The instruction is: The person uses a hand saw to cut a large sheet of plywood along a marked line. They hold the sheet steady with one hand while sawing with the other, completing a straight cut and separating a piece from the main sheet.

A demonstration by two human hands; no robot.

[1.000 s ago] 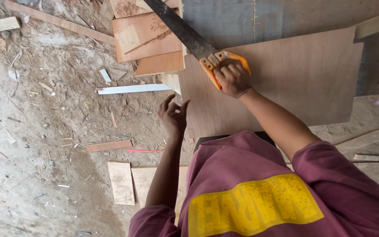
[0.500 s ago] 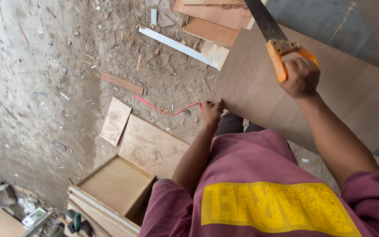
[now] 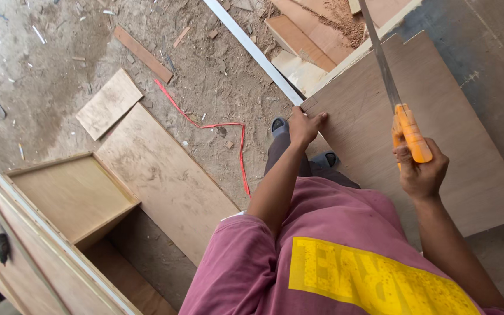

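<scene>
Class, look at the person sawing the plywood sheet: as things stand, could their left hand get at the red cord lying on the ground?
Probably not without letting go. The left hand is pressed on the corner of the plywood sheet, while the red cord lies lower down on the dirt floor. Nothing blocks the way, but they would have to stoop.

I see my right hand on the saw over the plywood sheet, my left hand on that sheet's left edge, a long board and open box on the ground to the left, a cord between.
</scene>
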